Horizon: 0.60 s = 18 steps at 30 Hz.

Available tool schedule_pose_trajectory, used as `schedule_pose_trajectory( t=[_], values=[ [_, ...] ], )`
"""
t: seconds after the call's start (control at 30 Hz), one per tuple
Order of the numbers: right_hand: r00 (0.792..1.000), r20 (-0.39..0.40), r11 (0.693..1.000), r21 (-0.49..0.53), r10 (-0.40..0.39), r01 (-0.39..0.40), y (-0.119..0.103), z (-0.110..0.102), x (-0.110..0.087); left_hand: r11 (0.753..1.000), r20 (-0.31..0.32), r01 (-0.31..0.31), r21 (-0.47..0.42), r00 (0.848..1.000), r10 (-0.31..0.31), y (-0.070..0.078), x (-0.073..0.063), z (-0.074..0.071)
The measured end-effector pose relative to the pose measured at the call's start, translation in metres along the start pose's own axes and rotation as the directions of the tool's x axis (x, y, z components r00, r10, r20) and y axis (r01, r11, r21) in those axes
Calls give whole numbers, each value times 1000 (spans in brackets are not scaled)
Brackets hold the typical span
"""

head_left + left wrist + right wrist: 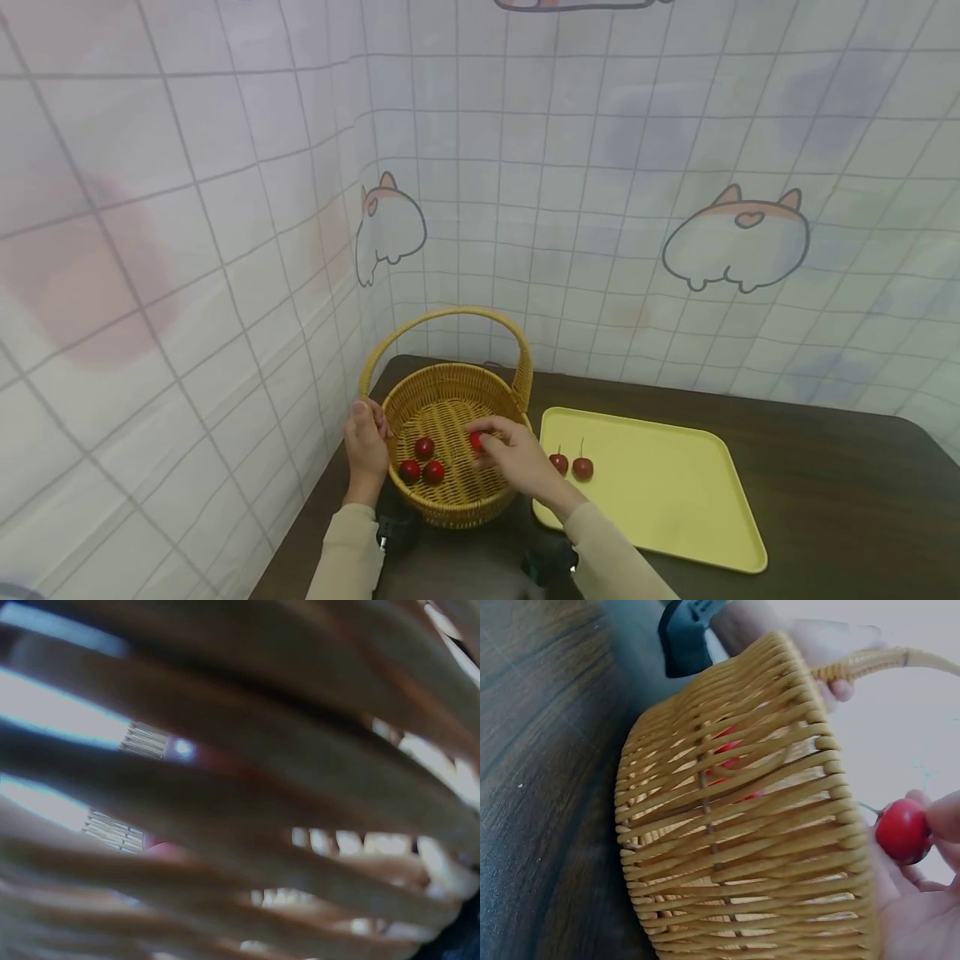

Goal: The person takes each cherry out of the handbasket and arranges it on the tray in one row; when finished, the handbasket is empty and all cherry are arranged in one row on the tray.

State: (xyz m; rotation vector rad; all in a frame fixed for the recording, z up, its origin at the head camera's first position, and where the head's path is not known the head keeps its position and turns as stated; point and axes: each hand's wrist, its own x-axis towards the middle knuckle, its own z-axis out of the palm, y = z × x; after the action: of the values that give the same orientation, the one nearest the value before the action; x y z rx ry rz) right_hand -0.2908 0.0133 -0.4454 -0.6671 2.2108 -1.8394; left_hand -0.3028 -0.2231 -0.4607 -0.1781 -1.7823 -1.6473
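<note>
A round woven basket (450, 379) with a tall arched handle stands on the table. My left hand (367, 442) grips the basket where the handle's left end meets the rim. Over the basket's right half, my right hand (517, 458) pinches a red cherry (904, 831) between thumb and fingers; a thin stem shows on it in the right wrist view. Three cherries (424, 448) lie on the basket floor at the left. Blurred basket strips (225, 787) fill the left wrist view and hide the left hand there.
A yellow tray (660, 483) lies right of the basket, with two stemmed cherries (582, 468) near its left edge. Behind the dark wooden table (825, 483) hangs a checked cloth (585, 208), which also runs along the left side.
</note>
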Motion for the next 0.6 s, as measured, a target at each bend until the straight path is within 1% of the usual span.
schedule_pose_trajectory(
  t=[0.2, 0.4, 0.43, 0.6],
  values=[
    [999, -40, 997, 68, -23, 25, 1, -12, -16, 1000, 6, -7, 9, 1000, 7, 3, 1, 3],
    [994, -97, 985, 165, -41, 57, 1, -21, -38, 999, -11, -7, 31, 1000, 7, 5, 0, 3],
    [993, -107, 983, 169, -51, 69, 1, -22, -41, 999, -15, -6, 32, 1000, 7, 4, 0, 2],
    [977, -196, 988, 106, -86, 108, 5, -26, -53, 1000, -16, 2, 29, 1000, -2, 4, 0, 2]
  ],
)
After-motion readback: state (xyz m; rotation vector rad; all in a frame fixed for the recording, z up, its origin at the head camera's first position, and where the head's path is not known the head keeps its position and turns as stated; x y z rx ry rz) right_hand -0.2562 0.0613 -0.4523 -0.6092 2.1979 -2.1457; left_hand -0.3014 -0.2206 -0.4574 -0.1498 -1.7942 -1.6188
